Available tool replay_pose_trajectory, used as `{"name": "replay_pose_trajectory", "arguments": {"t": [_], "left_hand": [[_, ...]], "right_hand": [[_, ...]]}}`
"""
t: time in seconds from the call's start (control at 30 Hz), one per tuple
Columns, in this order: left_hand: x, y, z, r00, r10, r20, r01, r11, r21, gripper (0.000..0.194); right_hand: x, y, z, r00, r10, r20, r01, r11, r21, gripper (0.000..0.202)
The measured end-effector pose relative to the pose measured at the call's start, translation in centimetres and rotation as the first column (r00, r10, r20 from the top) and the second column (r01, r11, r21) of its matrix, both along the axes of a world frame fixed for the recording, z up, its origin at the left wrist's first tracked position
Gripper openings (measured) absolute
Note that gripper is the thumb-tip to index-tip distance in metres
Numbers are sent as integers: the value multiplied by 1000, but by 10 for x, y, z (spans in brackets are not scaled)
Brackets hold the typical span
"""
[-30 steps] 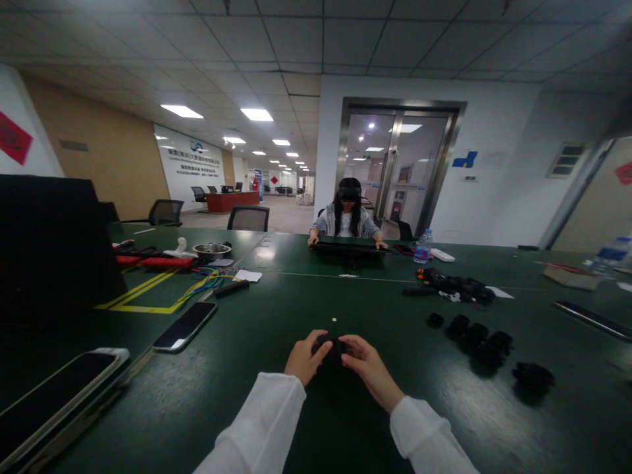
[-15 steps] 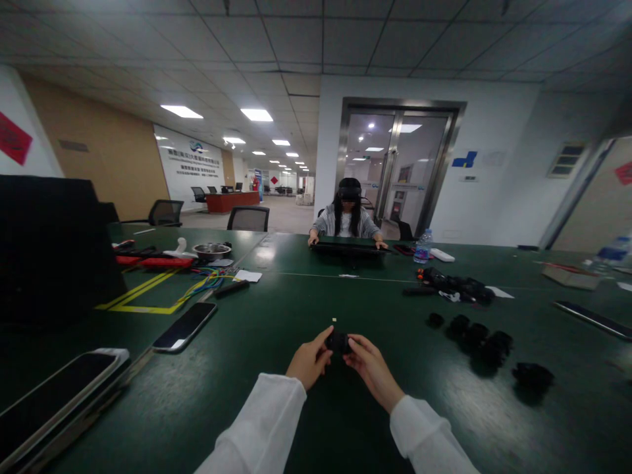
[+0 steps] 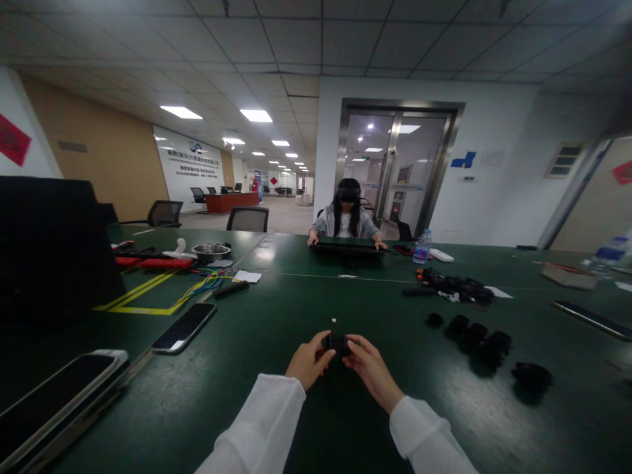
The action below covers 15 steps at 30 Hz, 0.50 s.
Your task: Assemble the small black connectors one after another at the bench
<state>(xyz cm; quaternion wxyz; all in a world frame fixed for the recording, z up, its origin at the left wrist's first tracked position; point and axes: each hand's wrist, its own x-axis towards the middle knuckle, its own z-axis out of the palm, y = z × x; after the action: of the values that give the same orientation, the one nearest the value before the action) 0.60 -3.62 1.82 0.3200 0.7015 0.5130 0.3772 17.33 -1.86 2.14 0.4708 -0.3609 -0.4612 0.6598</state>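
A small black part is held between my two hands above the green table. My left hand pinches its left side with thumb and fingers. On its right side, my right hand grips it with closed fingertips. The part's details are too dark to make out. Just beyond the hands lies a tiny pale piece. Several black parts stand in a slanting row to the right of my hands.
Across the table a person in a headset holds a flat black panel. Phones, wires and a metal bowl lie left. A bottle and dark parts are at the right.
The fingers of my left hand have shifted slightly on the black part, with the index finger a little lower. My right hand has barely moved.
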Motion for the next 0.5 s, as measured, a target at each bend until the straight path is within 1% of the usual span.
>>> {"name": "replay_pose_trajectory", "arguments": {"t": [0.17, 0.23, 0.33, 0.4, 0.5], "left_hand": [[0, -2, 2, 1000, 18, 8, -18, 1000, -11, 40], [-1, -1, 3, 998, 53, -14, -53, 998, 25, 36], [-2, 1, 5, 989, 132, -62, -124, 985, 118, 30], [-2, 2, 6, 982, 172, -81, -157, 974, 161, 32], [-2, 3, 7, 979, 194, -61, -181, 969, 170, 38]], "right_hand": [[-1, -4, 7, 1000, 10, 11, -10, 1000, -4, 27], [-2, -5, 11, 1000, 3, 23, -3, 1000, -8, 26], [-3, -6, 11, 999, 1, 38, -1, 1000, -2, 26], [-2, -5, 10, 999, 11, 49, -12, 1000, 18, 27], [0, -6, 9, 996, 44, 75, -48, 998, 51, 28]]}}
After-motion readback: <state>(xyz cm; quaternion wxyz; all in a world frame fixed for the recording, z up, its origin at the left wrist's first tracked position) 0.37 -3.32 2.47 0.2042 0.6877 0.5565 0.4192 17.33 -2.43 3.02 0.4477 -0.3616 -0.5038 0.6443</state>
